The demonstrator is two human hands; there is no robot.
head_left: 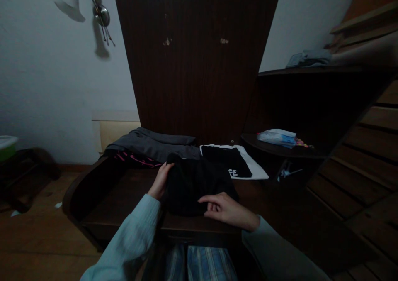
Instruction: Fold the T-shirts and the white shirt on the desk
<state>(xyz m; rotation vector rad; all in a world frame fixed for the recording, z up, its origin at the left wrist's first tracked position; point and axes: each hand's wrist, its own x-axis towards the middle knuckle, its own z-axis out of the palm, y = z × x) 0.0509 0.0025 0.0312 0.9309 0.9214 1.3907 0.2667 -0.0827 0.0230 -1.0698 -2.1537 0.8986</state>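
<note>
A black garment [189, 185] lies bunched on the dark wooden bench in front of me, its exact kind hard to make out in the dim light. My left hand [160, 182] grips its left edge, with the thumb near the top and the other fingers partly hidden by cloth. Over the garment's lower right part is my right hand [225, 209]. Its index finger points left across the cloth, the other fingers are loosely bent, and nothing shows between them. Just behind, a folded black cloth with white print [230, 160] rests on a white one [256, 171].
Grey clothing [155, 142] and a black piece with pink lettering [139, 159] are piled at the bench's [105, 206] left back. To the right, a corner shelf [286, 151] holds a plastic packet [276, 137]. A wall lamp [70, 3] hangs upper left.
</note>
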